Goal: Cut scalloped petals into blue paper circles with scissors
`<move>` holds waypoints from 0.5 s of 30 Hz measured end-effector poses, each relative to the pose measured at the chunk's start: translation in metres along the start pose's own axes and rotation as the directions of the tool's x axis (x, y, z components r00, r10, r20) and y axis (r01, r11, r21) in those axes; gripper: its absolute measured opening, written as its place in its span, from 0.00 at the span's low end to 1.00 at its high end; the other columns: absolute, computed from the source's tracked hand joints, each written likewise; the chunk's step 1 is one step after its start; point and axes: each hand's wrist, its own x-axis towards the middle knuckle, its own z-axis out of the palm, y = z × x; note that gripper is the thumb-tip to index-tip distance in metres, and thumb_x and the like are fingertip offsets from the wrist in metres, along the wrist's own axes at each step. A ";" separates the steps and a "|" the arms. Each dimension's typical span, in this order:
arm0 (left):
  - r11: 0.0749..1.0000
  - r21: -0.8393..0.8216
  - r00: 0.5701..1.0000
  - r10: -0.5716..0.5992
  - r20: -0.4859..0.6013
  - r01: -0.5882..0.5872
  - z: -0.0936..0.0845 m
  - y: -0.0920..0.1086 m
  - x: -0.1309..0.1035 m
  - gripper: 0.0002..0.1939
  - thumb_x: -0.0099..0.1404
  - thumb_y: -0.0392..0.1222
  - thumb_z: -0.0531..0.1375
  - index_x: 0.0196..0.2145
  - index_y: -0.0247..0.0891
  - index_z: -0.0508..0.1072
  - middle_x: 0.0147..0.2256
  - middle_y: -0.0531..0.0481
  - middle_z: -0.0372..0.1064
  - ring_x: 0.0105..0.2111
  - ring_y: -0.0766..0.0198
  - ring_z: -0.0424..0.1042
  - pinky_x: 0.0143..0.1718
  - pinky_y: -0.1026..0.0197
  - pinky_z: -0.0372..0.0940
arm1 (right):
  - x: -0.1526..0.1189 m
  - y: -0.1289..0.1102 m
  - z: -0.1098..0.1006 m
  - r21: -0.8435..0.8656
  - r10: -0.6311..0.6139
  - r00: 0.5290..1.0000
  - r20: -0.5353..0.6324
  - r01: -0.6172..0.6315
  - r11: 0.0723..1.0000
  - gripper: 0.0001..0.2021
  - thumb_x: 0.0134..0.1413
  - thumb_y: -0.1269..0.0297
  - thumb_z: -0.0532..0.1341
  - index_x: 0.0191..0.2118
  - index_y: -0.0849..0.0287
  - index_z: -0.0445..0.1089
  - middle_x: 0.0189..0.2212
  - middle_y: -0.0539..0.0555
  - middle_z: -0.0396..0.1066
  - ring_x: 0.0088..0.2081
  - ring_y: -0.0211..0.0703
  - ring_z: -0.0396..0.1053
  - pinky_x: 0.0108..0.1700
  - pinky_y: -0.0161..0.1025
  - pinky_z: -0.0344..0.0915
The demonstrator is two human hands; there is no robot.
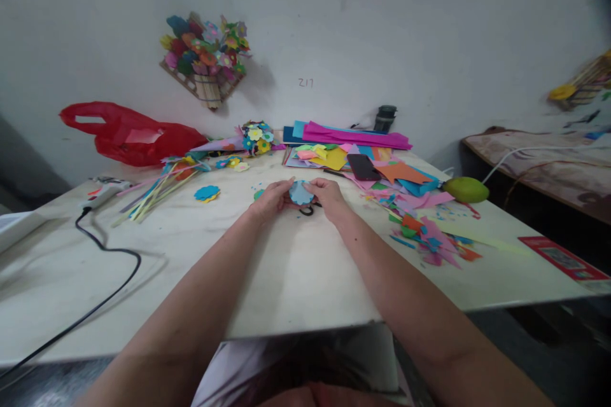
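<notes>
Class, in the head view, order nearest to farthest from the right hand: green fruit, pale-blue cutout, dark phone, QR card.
1. Pale-blue cutout, held by the right hand
2. Dark phone, just beyond, rightward
3. Green fruit, farther right
4. QR card, far right

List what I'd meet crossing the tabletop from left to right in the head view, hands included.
White power strip, blue-and-yellow scalloped cutouts, left hand, light-blue scalloped cutout, right hand, dark smartphone, green fruit, red QR-code card.
</notes>
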 end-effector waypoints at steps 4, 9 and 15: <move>0.999 -0.034 0.999 0.035 0.015 -0.035 0.001 -0.001 -0.001 0.20 0.53 0.50 0.73 0.36 0.31 0.78 0.33 0.41 0.80 0.33 0.53 0.80 0.37 0.54 0.75 | -0.001 0.000 0.002 0.023 0.012 0.999 -0.038 -0.011 1.000 0.17 0.33 0.54 0.75 0.21 0.58 0.70 0.16 0.47 0.67 0.20 0.36 0.63 0.24 0.36 0.59; 0.998 0.012 0.998 0.063 0.005 -0.063 -0.002 -0.007 0.001 0.25 0.43 0.44 0.78 0.37 0.33 0.79 0.35 0.45 0.80 0.33 0.57 0.80 0.39 0.58 0.74 | -0.001 0.002 0.003 0.054 0.021 0.998 -0.067 -0.017 0.998 0.16 0.33 0.54 0.75 0.22 0.58 0.72 0.17 0.47 0.67 0.20 0.37 0.65 0.25 0.36 0.61; 0.994 0.037 0.991 0.102 -0.084 -0.100 0.002 -0.010 0.003 0.20 0.45 0.49 0.77 0.32 0.36 0.79 0.32 0.46 0.79 0.33 0.57 0.80 0.39 0.58 0.74 | 0.001 0.005 0.004 0.108 0.046 0.990 -0.130 -0.032 0.994 0.16 0.31 0.56 0.76 0.23 0.59 0.73 0.17 0.47 0.67 0.22 0.36 0.64 0.24 0.34 0.59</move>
